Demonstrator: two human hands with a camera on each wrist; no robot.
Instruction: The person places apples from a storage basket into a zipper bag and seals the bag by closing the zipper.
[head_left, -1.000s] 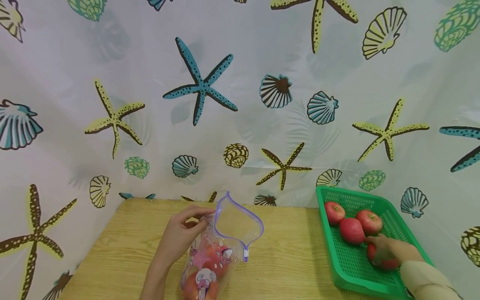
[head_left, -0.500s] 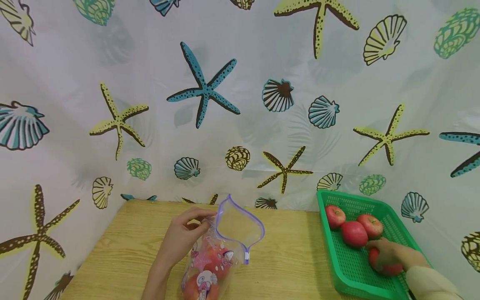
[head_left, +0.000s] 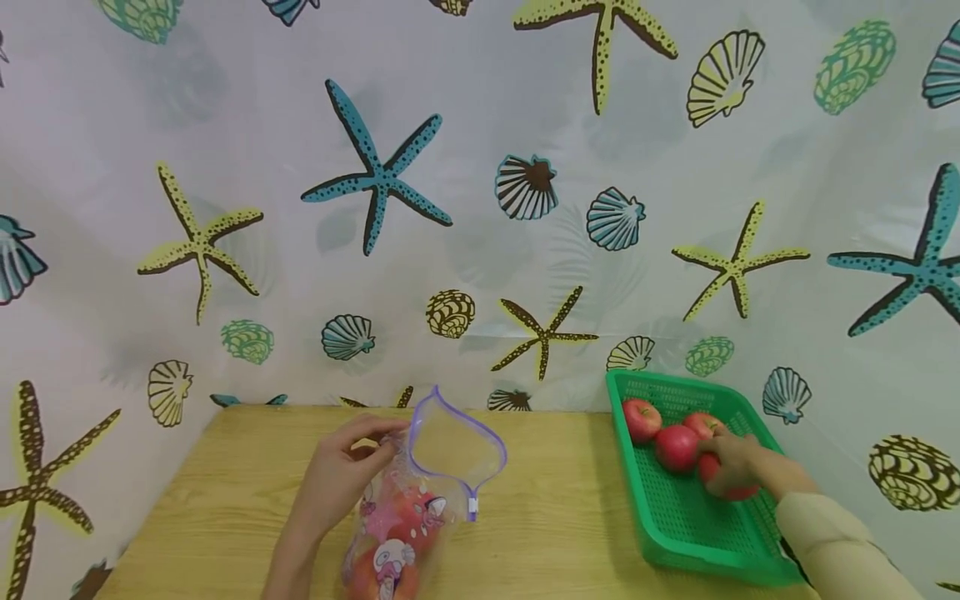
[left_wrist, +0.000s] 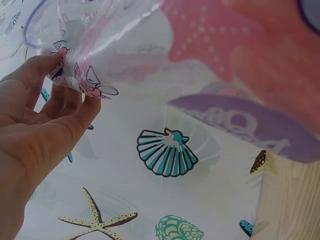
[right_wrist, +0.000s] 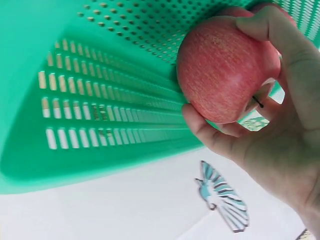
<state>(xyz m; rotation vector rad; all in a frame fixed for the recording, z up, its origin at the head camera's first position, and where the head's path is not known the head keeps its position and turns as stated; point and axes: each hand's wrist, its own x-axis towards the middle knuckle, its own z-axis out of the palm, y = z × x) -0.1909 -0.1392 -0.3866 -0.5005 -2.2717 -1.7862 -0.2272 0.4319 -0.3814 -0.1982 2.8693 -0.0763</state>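
The left hand (head_left: 339, 477) pinches the bag (head_left: 405, 518), likely to hold it up; the right hand (right_wrist: 285, 125) grips an apple (right_wrist: 220, 70) in the basket (head_left: 686, 533).

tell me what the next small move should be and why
I'd probably lift the held apple out of the green basket toward the clear bag: the right grip is curled round it, and the left grip holds the bag, which gapes open with reddish fruit inside.

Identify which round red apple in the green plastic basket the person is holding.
The frontmost round red apple in the green plastic basket, gripped by the right hand; the other three red apples sit farther back, none of them held.
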